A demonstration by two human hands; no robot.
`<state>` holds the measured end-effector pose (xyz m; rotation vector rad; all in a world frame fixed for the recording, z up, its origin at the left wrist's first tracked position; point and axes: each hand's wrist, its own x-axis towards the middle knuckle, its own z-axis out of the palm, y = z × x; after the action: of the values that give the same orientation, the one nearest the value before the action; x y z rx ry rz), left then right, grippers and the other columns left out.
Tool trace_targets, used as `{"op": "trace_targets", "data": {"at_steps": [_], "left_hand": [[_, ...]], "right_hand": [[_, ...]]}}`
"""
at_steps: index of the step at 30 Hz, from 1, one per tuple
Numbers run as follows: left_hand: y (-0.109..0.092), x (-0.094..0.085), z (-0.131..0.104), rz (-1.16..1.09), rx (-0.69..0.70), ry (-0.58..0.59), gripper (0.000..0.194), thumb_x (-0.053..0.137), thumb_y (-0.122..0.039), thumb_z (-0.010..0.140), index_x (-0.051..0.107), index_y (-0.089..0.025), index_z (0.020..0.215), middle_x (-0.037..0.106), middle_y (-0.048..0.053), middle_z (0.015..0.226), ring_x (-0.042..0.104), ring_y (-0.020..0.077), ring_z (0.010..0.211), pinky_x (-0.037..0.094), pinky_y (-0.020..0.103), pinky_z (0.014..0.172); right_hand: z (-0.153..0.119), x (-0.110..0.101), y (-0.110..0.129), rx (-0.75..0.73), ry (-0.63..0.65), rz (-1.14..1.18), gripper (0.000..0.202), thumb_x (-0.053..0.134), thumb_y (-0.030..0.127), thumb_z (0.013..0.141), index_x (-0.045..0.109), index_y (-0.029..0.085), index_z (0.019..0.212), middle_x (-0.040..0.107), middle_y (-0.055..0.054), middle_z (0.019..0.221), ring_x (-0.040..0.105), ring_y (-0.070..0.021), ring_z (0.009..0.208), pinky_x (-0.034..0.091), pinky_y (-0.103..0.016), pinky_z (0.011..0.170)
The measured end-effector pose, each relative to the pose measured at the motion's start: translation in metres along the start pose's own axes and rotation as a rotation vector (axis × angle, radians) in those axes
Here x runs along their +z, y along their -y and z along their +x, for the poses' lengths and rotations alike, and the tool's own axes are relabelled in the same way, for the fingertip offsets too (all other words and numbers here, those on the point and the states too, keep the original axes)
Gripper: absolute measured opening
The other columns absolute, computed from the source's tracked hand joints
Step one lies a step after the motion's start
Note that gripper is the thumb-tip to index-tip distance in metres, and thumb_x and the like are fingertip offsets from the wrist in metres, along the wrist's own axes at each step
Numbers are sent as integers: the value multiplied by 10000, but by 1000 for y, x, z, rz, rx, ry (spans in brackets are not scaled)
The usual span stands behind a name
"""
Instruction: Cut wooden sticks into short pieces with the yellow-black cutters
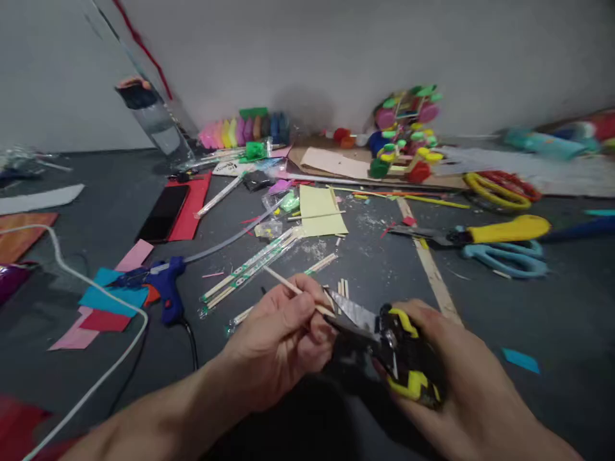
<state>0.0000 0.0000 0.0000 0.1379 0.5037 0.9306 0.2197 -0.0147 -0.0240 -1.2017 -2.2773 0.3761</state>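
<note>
Between the thumb and fingers of my left hand (283,336) is a thin wooden stick (282,280), pointing up and left. My right hand (451,371) is wrapped round black and yellow snips (408,358). Their blades are parted, with the stick's lower right end lying between them, close to my left fingertips. Just beyond my hands, short cut sticks (343,288) lie on the dark table (384,269). Wrapped chopsticks (250,269) rest a little further left.
A blue glue gun (168,288) with its cord lies left, beside coloured paper (113,294) and a black phone (163,211). Yellow-handled pliers (504,230) and blue scissors (504,259) are at right. Along the wall stand a bottle (156,118), modelling clay (245,130) and a colourful model (408,131).
</note>
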Motion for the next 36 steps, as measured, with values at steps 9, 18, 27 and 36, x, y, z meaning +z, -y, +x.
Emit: {"op": "trace_targets", "data": {"at_steps": [9,18,27,36], "left_hand": [[5,-4,10,108,-22,51,306,396,-187,1031,604,-122,816,749,91,833,683,91,597,439,103,421],[7,-1,10,124,-33,-77,262,403,-155,1021,640,-94,929,763,180,1049,750,257,990,597,349,853],[23,-5,8,75,-74,-153,174,483,-130,982,625,-101,887,730,163,1103,730,206,971,540,320,913],[30,-9,8,94,-26,-76,88,544,-143,949,630,-140,932,699,60,884,672,131,804,495,220,779]], "right_hand": [[0,-9,-26,330,-26,-336,307,512,471,890,506,219,1065,669,-112,794,650,-296,655,434,-357,497],[-13,-19,-50,332,95,-614,372,501,604,915,511,236,864,606,-101,720,563,-254,582,401,-368,512],[11,-6,23,-137,-43,-191,180,559,326,981,579,207,1115,621,-69,951,613,-193,802,465,-305,674],[21,18,40,46,88,-165,199,446,259,1005,636,202,989,626,-66,859,623,-189,753,487,-293,666]]}}
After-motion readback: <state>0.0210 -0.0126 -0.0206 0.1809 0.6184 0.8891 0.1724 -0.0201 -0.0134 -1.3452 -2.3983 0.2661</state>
